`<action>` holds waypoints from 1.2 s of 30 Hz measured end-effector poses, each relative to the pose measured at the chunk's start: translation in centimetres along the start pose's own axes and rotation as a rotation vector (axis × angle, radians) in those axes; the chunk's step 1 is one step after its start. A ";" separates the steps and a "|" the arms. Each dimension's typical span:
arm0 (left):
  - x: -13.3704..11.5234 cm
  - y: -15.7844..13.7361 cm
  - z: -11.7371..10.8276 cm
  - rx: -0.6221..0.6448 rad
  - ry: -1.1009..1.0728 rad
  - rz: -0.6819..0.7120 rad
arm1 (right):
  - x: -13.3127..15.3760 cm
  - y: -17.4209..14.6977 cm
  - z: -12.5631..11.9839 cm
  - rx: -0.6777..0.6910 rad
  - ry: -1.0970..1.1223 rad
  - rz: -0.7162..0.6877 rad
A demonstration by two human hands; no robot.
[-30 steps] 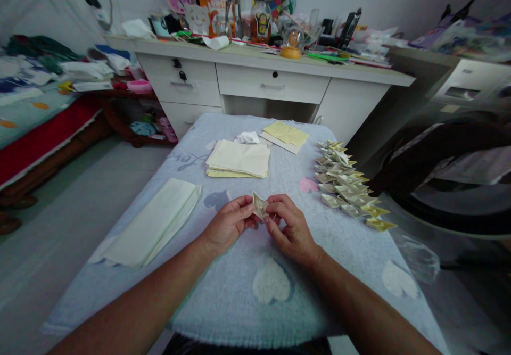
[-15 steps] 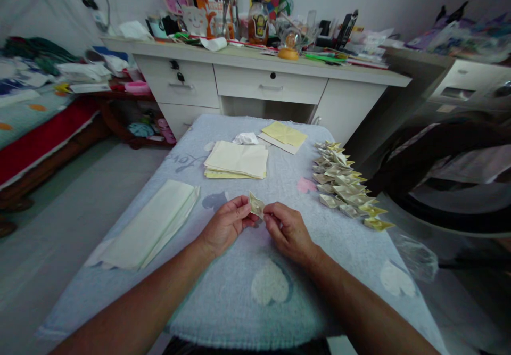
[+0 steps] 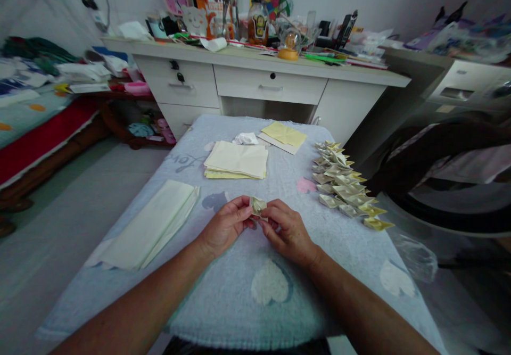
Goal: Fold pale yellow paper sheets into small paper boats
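Between my two hands is a small folded piece of pale yellow paper [image 3: 257, 205], held just above the cloth. My left hand [image 3: 228, 221] pinches its left side between thumb and fingers. On the other side, my right hand [image 3: 288, 229] has its fingertips closed on the paper's right edge; the lower part of the paper is partly hidden by the fingers. To the right, several folded paper boats [image 3: 346, 180] stand in close rows. A stack of cream and yellow paper sheets [image 3: 237, 159] lies beyond my hands.
A blue-grey cloth [image 3: 235, 286] covers the table. Long folded paper [image 3: 154, 224] lies at left. Farther back are a crumpled white tissue [image 3: 245, 139] and yellow sheets [image 3: 284, 134]. Behind stands a cluttered white desk [image 3: 255, 70]; at right is a washing machine [image 3: 465, 86].
The folded paper has turned and opened out a little, its pointed top corner no longer standing up. My right fingers have shifted slightly up and left, closer over the paper.
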State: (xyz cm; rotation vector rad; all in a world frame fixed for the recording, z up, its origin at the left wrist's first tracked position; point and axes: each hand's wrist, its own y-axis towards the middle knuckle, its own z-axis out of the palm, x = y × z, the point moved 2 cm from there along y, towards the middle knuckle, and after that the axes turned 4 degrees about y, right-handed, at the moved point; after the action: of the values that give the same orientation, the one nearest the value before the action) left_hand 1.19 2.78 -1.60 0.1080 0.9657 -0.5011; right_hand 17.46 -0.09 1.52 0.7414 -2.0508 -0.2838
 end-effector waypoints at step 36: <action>-1.5 -0.4 -0.1 -0.225 0.542 0.138 | -2.1 -0.2 -0.3 -0.079 -0.207 -0.008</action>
State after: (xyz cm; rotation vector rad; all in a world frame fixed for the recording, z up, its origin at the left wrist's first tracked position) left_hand 0.28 3.02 -0.41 0.1094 1.5271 -0.2326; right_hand 18.68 1.05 0.19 0.6959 -2.2169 -0.4596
